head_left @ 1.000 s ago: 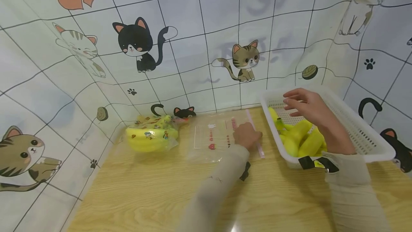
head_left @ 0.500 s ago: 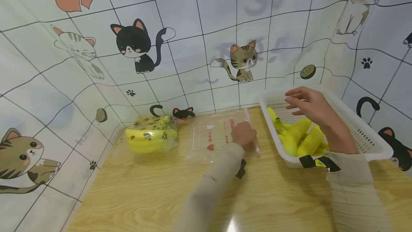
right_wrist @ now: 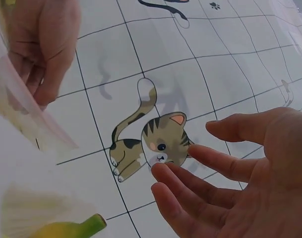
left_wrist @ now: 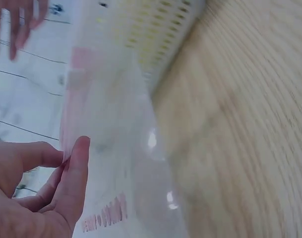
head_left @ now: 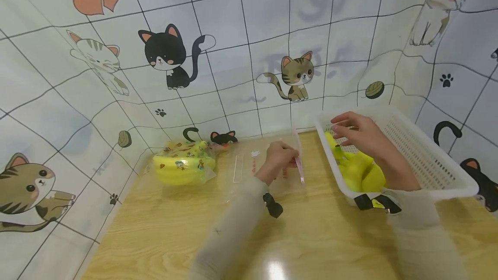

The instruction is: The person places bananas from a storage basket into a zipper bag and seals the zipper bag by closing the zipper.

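My left hand (head_left: 279, 157) pinches the pink-edged mouth of a clear zip bag (left_wrist: 116, 129) between thumb and fingers. That edge stands raised off the table, while the rest of the bag, printed with small red pictures, lies toward the left. Over the white basket (head_left: 346, 188) hovers my right hand (head_left: 359, 133), fingers loosely bent and holding nothing. Below it, yellow bananas (head_left: 355, 170) lie in the basket's left part. In the right wrist view a green-tipped banana stem (right_wrist: 93, 224) shows under the right hand.
A filled clear bag of bananas (head_left: 180, 170) with cartoon prints sits at the table's back left. Behind everything runs a white cat-patterned sheet (head_left: 233, 55). The wooden table (head_left: 155, 237) stretches toward the front.
My left hand has turned over and now lifts the bag's pink edge, which lay flat before. The right hand has shifted slightly left above the basket.
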A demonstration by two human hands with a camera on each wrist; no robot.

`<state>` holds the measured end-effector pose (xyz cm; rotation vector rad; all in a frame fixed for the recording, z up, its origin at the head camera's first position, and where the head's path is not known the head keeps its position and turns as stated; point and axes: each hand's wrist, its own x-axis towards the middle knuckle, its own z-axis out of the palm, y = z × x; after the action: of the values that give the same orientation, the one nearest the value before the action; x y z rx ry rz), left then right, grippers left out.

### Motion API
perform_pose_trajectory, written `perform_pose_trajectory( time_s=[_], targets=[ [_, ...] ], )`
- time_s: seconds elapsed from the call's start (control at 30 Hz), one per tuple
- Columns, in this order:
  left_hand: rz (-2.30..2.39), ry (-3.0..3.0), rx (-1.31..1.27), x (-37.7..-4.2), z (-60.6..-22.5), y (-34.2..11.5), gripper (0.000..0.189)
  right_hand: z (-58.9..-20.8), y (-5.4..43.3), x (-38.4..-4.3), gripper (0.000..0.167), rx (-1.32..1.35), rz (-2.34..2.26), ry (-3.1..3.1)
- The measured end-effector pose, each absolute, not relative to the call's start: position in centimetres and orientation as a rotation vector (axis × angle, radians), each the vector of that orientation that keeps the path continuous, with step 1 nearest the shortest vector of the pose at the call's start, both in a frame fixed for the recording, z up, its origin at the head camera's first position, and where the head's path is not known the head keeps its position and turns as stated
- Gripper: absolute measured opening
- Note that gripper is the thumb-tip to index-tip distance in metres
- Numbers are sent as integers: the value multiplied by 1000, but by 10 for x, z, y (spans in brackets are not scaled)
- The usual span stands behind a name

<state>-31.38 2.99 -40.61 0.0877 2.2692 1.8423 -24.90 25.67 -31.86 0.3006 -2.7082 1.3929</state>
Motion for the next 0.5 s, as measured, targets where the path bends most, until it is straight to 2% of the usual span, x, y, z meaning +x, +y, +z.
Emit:
perform_pose_trajectory(
  time_s=[0.27, 0.5],
  targets=[
    [1938, 2154, 134, -285, -388, -4, 13, -324, 211, -243, 43, 463, 1490, -2709],
    [1960, 2185, 220, -265, -376, -27, 11, -339, 168, -246, 54, 419, 1387, -2795]
  ],
)
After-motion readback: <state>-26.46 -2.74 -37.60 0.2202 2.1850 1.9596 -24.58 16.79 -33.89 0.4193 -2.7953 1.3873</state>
